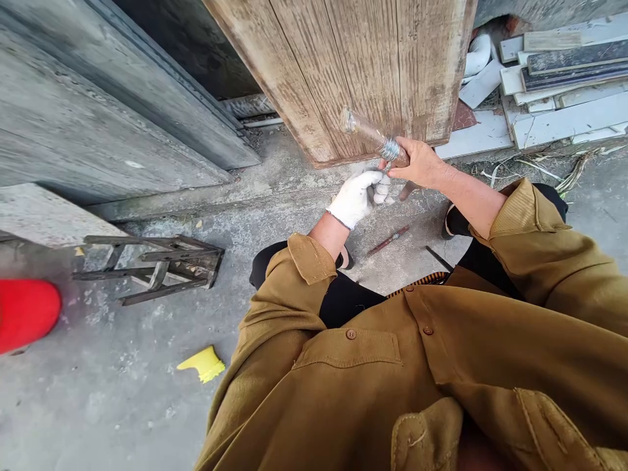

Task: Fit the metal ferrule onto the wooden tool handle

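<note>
My right hand (419, 163) is bare and wrapped round the lower end of a brown stick (367, 133). The stick tilts up to the left, and its upper part looks covered in something clear and shiny. Several turns of silvery wire (390, 150) circle it just above my right fingers. In a white knitted glove, my left hand (356, 197) is closed at the underside of the wrapping, pinching what looks like the wire's end. Its fingertips are partly hidden. On the concrete below lies a thin reddish-brown rod (387, 241) with a lighter band.
An old wooden panel (358, 72) leans just ahead. Stacked tiles and boards (564, 85) lie at the right, beside dry stalks (579, 171). Leftward are a small wooden frame (159, 265), a red object (27, 314) and a yellow scrap (205, 364). A dark rod (438, 258) shows near my feet.
</note>
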Available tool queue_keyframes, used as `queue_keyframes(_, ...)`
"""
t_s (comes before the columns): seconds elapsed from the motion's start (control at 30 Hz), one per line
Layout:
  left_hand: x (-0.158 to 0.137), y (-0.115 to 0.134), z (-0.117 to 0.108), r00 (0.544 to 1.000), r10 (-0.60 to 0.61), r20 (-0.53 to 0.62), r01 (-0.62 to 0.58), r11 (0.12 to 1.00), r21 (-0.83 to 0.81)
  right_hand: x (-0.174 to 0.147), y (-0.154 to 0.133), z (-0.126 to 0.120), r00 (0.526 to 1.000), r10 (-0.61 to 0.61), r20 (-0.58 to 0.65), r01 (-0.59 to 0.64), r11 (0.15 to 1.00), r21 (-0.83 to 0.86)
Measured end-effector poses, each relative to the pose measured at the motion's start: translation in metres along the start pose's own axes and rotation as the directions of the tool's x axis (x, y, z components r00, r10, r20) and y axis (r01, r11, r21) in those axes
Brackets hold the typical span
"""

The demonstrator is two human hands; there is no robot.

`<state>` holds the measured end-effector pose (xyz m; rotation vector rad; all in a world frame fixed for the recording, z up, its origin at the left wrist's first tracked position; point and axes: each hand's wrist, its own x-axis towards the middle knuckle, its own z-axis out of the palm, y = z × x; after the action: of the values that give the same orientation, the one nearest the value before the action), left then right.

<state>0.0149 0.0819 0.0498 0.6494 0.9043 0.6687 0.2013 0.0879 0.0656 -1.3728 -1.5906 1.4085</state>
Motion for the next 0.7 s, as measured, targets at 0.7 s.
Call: queue_keyframes(0.7,-0.012,0.008,0.006,0.980,-0.184,0.076,0.191,0.977,-0.097,0.000,-0.002,-0.012,0.949,-0.291,0.122,0.316,0.871,-0.377)
